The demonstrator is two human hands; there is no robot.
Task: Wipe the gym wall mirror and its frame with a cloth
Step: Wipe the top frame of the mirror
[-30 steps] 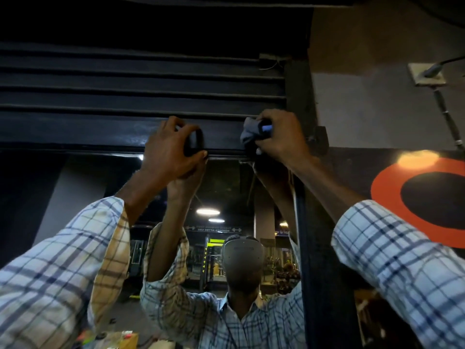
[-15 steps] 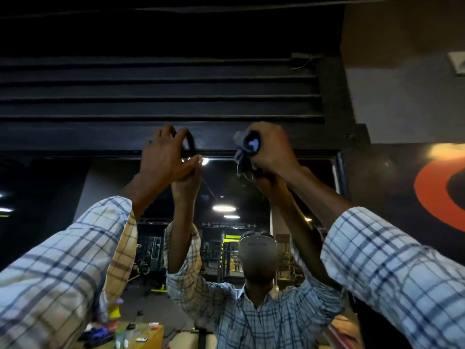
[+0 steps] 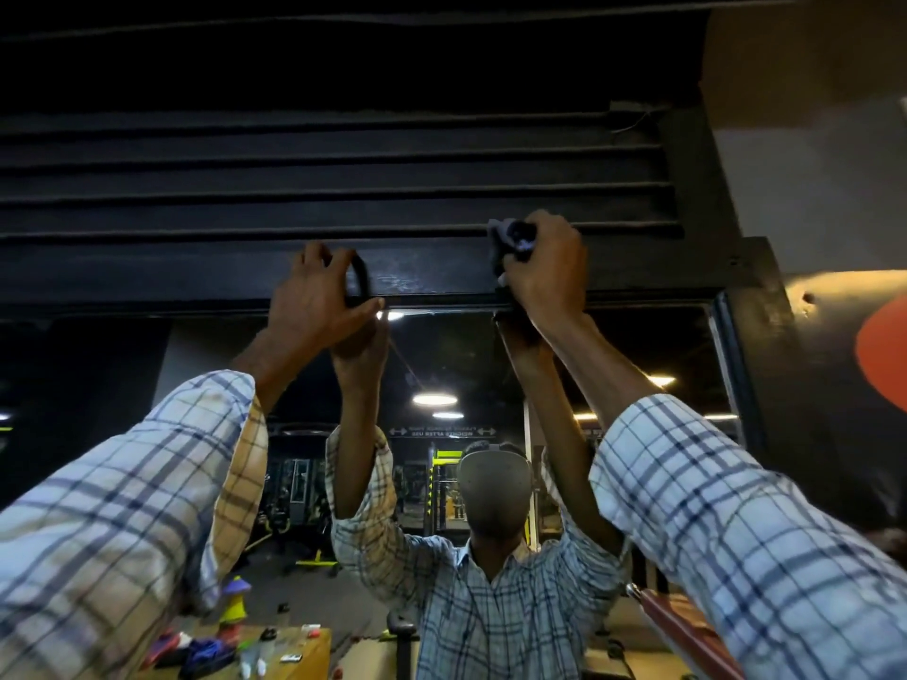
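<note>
The wall mirror (image 3: 638, 346) fills the middle of the view and reflects me with both arms raised. Its black top frame bar (image 3: 432, 277) runs across above the glass. My right hand (image 3: 545, 272) grips a bunched grey-blue cloth (image 3: 503, 233) and presses it against the upper part of this bar, left of the right corner. My left hand (image 3: 314, 296) is at the bar's lower edge, with thumb and fingers curled round a dark curved object (image 3: 357, 282); I cannot tell what that object is.
Black horizontal slats (image 3: 343, 179) sit above the frame. The mirror's right frame post (image 3: 736, 375) meets a dark wall with an orange shape (image 3: 883, 355). The glass reflects ceiling lights, gym racks and a wooden table (image 3: 304, 655) with bottles and small items.
My right hand has slid the cloth left along the top bar, away from the right corner, and a little higher on it. The left hand stays at the bar's lower edge.
</note>
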